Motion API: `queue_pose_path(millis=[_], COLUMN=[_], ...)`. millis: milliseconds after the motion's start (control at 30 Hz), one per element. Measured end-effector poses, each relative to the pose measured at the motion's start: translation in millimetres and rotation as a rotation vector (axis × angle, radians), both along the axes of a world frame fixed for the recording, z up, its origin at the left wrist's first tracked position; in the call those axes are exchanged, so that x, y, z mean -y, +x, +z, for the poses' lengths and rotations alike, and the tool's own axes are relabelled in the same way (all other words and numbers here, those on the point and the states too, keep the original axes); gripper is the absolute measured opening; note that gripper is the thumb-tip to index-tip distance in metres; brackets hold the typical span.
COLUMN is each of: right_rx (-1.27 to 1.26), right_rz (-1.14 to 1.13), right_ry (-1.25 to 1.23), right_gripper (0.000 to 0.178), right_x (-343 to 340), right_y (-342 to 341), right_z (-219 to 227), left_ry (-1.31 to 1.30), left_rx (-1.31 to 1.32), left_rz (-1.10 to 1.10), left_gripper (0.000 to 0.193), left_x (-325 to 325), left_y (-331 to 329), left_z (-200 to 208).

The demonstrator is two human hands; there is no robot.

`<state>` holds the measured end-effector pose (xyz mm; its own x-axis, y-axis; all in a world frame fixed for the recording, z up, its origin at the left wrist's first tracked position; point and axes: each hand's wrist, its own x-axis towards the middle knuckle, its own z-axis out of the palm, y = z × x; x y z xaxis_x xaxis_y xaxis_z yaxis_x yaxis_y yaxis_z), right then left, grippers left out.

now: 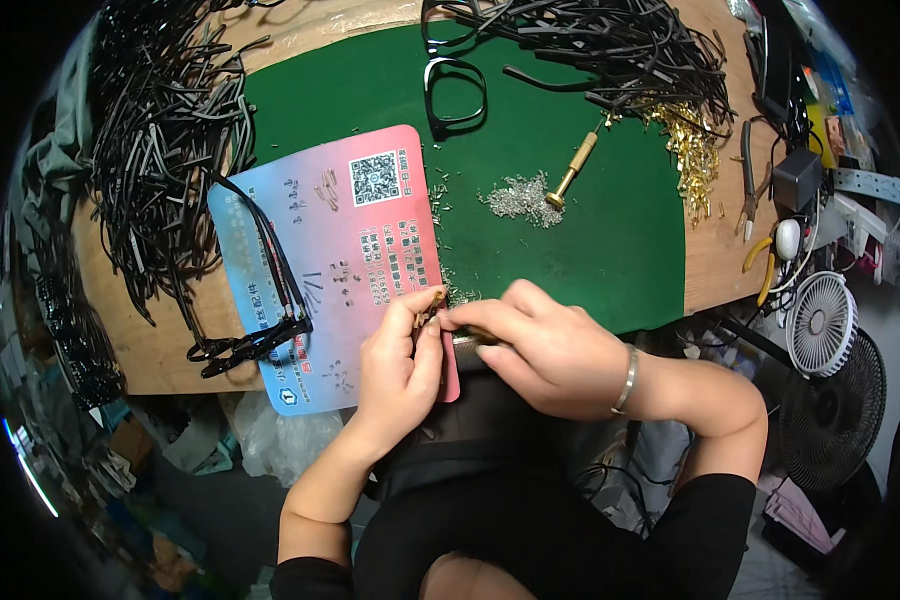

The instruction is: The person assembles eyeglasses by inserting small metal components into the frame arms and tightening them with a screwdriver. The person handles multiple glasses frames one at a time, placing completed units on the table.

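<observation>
My left hand (402, 362) pinches a small brass-coloured hinge part (434, 300) between thumb and forefinger at the near edge of the pink and blue printed mat (330, 240). My right hand (540, 345) meets it from the right, fingers closed on a small dark tool (485, 338) whose tip touches the part. A silver bangle (625, 380) sits on my right wrist. A pair of black spectacle temples (270, 290) lies across the mat to the left of my hands.
A green felt mat (590, 230) covers the wooden table. On it lie a black spectacle front (455, 95), a pile of tiny silver screws (518, 198), a brass-handled screwdriver (574, 168) and gold hinges (692, 150). Heaps of black temples (160, 140) lie left and far. A small white fan (820, 322) stands right.
</observation>
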<state>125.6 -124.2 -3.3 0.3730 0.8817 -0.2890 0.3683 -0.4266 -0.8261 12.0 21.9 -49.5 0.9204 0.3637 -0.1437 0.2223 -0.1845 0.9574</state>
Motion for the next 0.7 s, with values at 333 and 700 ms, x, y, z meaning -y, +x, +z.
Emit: queue_pose_path(millis=[333, 700], right_rx=[-0.001, -0.874], right_rz=[0.013, -0.135], right_ry=[-0.060, -0.249], right_gripper=[0.029, 0.034], right_x=[-10.9, -20.2], right_y=[0.3, 21.8], right_z=[-3.2, 4.2], left_ry=[0.157, 0.314], left_rx=[-0.064, -0.008], left_rz=[0.055, 0.039], left_gripper=[0.029, 0.034], left_x=[10.2, 12.3], left_y=[-0.6, 3.9], left_z=[1.1, 4.0])
